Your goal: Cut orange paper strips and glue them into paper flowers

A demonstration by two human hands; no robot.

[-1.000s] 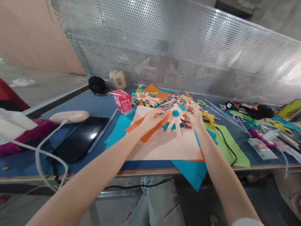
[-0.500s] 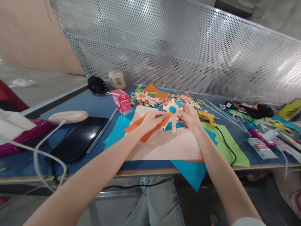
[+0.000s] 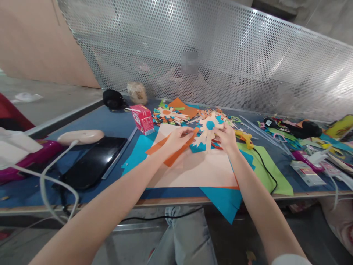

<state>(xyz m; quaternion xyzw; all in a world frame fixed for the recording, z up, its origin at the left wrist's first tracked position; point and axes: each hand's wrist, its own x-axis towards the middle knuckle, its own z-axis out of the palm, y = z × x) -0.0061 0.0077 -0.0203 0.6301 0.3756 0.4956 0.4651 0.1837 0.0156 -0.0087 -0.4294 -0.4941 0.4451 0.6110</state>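
Between the thumb and fingers of my right hand (image 3: pixel 227 138) is a cream paper flower (image 3: pixel 204 127) with a blue centre and a long stem, held up above the paper sheets. My left hand (image 3: pixel 179 138) pinches an orange paper strip (image 3: pixel 180 152), which slants down toward the lower left. The strip's upper tip is close to the flower's left side. Under both hands lies a large pale peach sheet (image 3: pixel 198 171), with blue paper (image 3: pixel 223 202) sticking out beneath it. Another orange strip (image 3: pixel 157 146) rests left of my left hand, partly covered by it.
A pink drink carton (image 3: pixel 142 119) stands left of the sheets, with a black phone (image 3: pixel 92 163) nearer me. Paper scraps and another paper flower (image 3: pixel 167 112) lie behind. At right are a yellow glue gun (image 3: pixel 244 138) with a black cord and green paper (image 3: pixel 275 173).
My right hand has moved the flower slightly to the right, away from the orange strip. My left hand still pinches the strip in nearly the same place.
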